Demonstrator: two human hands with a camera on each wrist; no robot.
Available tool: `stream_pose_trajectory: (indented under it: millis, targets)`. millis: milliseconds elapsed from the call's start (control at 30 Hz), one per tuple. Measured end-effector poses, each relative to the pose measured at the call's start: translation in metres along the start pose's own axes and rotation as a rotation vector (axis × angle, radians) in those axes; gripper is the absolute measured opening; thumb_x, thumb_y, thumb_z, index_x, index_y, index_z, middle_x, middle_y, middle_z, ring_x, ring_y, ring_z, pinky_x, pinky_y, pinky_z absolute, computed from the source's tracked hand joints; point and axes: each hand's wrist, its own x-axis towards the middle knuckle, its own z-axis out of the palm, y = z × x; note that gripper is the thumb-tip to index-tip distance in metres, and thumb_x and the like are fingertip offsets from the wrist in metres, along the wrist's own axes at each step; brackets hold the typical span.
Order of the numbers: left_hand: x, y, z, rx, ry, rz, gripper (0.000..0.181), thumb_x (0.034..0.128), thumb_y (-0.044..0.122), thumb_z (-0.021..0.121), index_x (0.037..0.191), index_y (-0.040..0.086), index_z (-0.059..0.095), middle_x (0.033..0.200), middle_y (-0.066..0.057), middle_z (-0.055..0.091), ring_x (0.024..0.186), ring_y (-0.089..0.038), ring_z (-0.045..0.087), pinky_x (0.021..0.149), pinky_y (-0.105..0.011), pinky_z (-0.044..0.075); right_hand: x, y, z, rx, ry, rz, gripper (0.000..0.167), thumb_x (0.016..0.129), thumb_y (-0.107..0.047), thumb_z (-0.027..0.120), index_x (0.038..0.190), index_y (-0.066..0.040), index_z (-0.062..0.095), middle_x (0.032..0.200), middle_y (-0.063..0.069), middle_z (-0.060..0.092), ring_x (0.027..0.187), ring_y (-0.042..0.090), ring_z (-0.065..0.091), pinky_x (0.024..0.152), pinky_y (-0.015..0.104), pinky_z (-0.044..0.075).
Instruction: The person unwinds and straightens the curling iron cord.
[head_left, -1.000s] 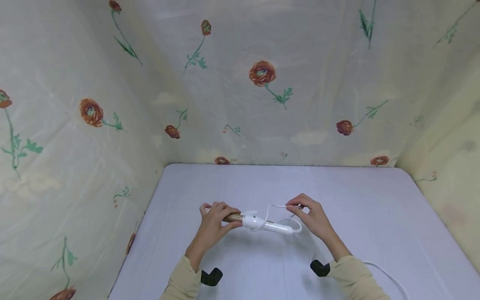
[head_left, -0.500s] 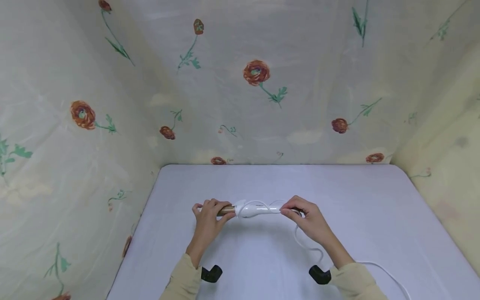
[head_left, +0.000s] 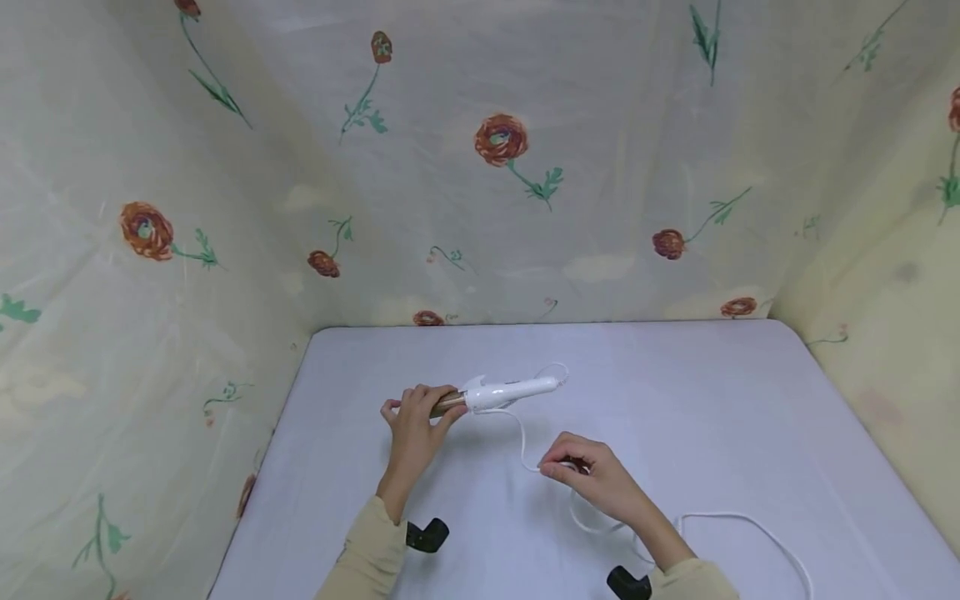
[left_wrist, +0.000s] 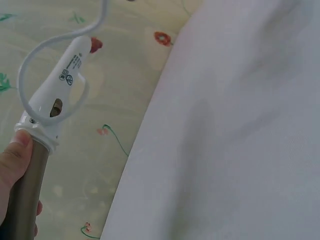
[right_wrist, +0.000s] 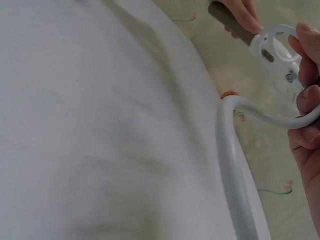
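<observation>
A curling iron with a white handle and a gold-brown barrel is held above the table, its handle tilted up to the right. My left hand grips it by the barrel, the thumb just below the white collar. Lower and to the right, my right hand pinches the white power cord. From the handle's tip the cord loops behind and under the handle, then runs down to the right fingers. Past that hand it hangs toward the tabletop in loose curves.
A white-covered table lies beneath both hands, with flower-print sheeting behind and at both sides. More cord curves over the table at the right. Black wrist mounts stick out at both sleeves.
My right hand has drawn the cord away from the handle, down toward me. The curling iron has risen, its handle end now tilting upward. Less cord is wound about the handle.
</observation>
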Motion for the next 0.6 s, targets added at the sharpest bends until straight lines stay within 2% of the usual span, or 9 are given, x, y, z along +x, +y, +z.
stream_pose_trajectory:
  millis: [67,200,333,467,600]
  targets:
    - [0.002,0.001,-0.003,-0.024,0.007,-0.008,0.041,0.0788,0.047,0.068,0.112,0.023,0.068,0.098,-0.001,0.066,0.089,-0.019,0.052,0.09,-0.052,0.019,0.0,0.004,0.005,-0.015,-0.025,0.036,0.004,0.088,-0.015,0.066,0.091,-0.015,0.069,0.082,-0.002,0.062,0.065,0.002,0.045,0.054,0.02,0.04]
    - [0.004,0.004,-0.013,-0.067,0.008,0.003,0.041,0.0793,0.047,0.068,0.113,0.023,0.067,0.1,0.0,0.065,0.09,-0.019,0.051,0.09,-0.052,0.018,0.004,0.015,0.009,-0.087,-0.047,0.161,0.003,0.087,-0.025,0.067,0.088,-0.022,0.068,0.081,-0.006,0.062,0.067,0.002,0.047,0.058,0.02,0.04]
    - [0.0,0.006,-0.023,-0.092,0.014,0.029,0.039,0.0794,0.044,0.069,0.112,0.024,0.067,0.101,0.001,0.065,0.09,-0.018,0.05,0.089,-0.051,0.017,0.011,0.032,0.006,-0.159,-0.032,0.261,0.009,0.088,-0.029,0.067,0.089,-0.02,0.066,0.083,-0.006,0.062,0.072,0.005,0.049,0.062,0.02,0.041]
    - [-0.013,0.007,-0.03,-0.123,0.025,0.058,0.038,0.0781,0.041,0.072,0.112,0.025,0.067,0.102,0.002,0.064,0.093,-0.017,0.05,0.089,-0.05,0.016,0.022,0.049,-0.002,-0.208,-0.002,0.306,0.016,0.088,-0.024,0.067,0.099,-0.013,0.065,0.084,-0.001,0.06,0.076,0.01,0.051,0.064,0.022,0.043]
    - [-0.034,0.004,-0.028,-0.134,0.0,0.048,0.038,0.077,0.04,0.073,0.111,0.026,0.067,0.103,0.003,0.062,0.095,-0.016,0.05,0.089,-0.049,0.016,0.038,0.065,-0.018,-0.276,0.021,0.317,0.017,0.088,-0.015,0.066,0.102,-0.006,0.063,0.086,0.005,0.063,0.077,0.013,0.053,0.065,0.024,0.043]
